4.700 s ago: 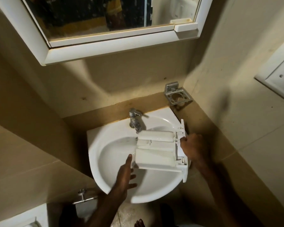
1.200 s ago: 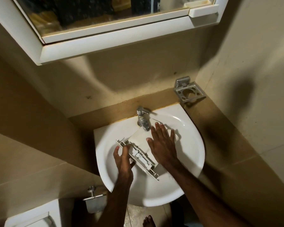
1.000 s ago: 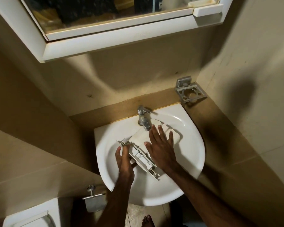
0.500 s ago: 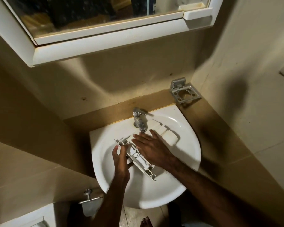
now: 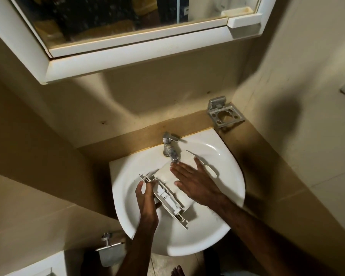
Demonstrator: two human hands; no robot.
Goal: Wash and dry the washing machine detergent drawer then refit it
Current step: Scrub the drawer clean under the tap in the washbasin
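Observation:
The white detergent drawer [image 5: 168,197] lies upside down and slanted in the white corner sink [image 5: 223,172], its back end under the chrome tap [image 5: 170,148]. Its front panel points toward me and to the left. My left hand [image 5: 146,202] grips that front panel, fingers curled round its edge. My right hand [image 5: 195,184] lies flat on the drawer's underside with straight, spread fingers pointing left. I cannot tell whether water is running.
A mirror cabinet [image 5: 127,36] hangs over the sink. A chrome tumbler holder [image 5: 225,114] is fixed in the right wall corner. A paper holder [image 5: 110,250] sits low on the left wall. My bare toes [image 5: 177,270] show under the basin.
Since 4.7 s ago the drawer has swung round, with its front panel now at the left. In the last second my right hand has slid across its underside, fingers turning leftward.

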